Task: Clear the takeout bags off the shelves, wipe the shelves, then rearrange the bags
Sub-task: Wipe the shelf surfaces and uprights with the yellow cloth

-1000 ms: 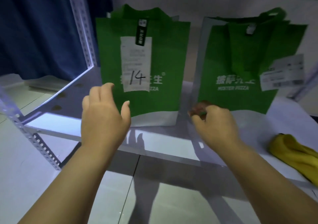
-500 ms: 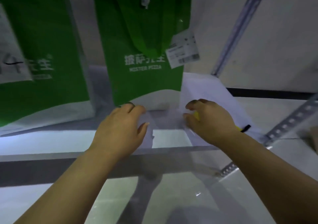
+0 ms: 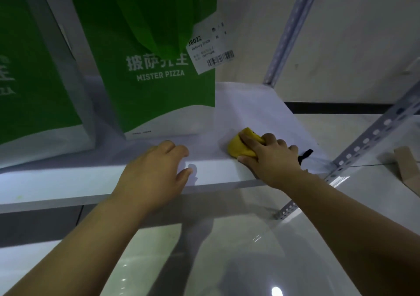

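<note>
Takeout bag (image 3: 159, 105) in green and white, printed MISTER PIZZA, stands upright toward the back of the shelf (image 3: 56, 182); a white label (image 3: 211, 45) with a barcode hangs at its upper right corner; a second bag (image 3: 34, 95), also green, stands just beside it on the left, partly cut off by the edge of our view. We rest our left hand (image 3: 154, 177) palm down on the front of the shelf, in front of the first bag and apart from it; its fingers lie loose and slightly spread, the thumb out to the side, and it holds nothing. Our right hand (image 3: 272, 159) lies to the right of that bag, toward the shelf's right end; its fingers are curled over a yellow cloth (image 3: 241, 148) and press it against the shelf surface, the thumb at the cloth's near edge; the cloth bulges out to the left of the fingers, near the bag's lower right corner yet not touching it. A small black strip (image 3: 305, 154) shows just past the right hand; we cannot tell what it is. Perforated metal uprights (image 3: 288, 34) stand at the shelf's right end; below lies a glossy tiled floor (image 3: 250, 250); a piece of brown cardboard (image 3: 406, 166) lies on it at the far right.
</note>
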{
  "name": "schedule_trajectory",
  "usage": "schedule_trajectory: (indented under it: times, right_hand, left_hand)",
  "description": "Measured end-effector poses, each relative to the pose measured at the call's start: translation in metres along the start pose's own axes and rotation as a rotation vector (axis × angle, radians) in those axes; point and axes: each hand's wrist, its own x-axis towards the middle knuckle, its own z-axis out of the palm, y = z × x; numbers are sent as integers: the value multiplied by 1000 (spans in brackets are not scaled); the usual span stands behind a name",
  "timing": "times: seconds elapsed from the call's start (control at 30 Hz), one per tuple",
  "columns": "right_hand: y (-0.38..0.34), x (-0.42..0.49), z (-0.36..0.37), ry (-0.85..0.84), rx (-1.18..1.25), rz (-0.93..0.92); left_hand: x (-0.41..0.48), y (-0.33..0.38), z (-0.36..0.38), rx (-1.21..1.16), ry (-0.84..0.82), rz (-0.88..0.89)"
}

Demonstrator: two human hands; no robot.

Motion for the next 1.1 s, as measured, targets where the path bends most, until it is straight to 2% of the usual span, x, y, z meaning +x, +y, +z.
schedule_trajectory:
  times: [0.13,0.37,0.6,0.8,0.93,1.1]
  right_hand:
    - [-11,-3,-5,2,75,-39]
    - [-78,-22,-29,-8,213,-377]
    - [-160,-32,-40,48,328,-619]
    - [-242,-49,-48,49,355,-818]
    - [-302,-56,-60,70,377,-852]
    - [-376,-62,-67,59,404,-836]
  left_hand:
    - [-6,-3,-3,35,-5,2]
    - [-32,-30,-23,135,-73,-54]
    - [-82,-79,-68,196,22,-301]
    - [-145,-127,-108,292,-16,-511]
    - [-169,-161,-136,251,24,-601]
    - [-186,-219,-178,142,216,-669]
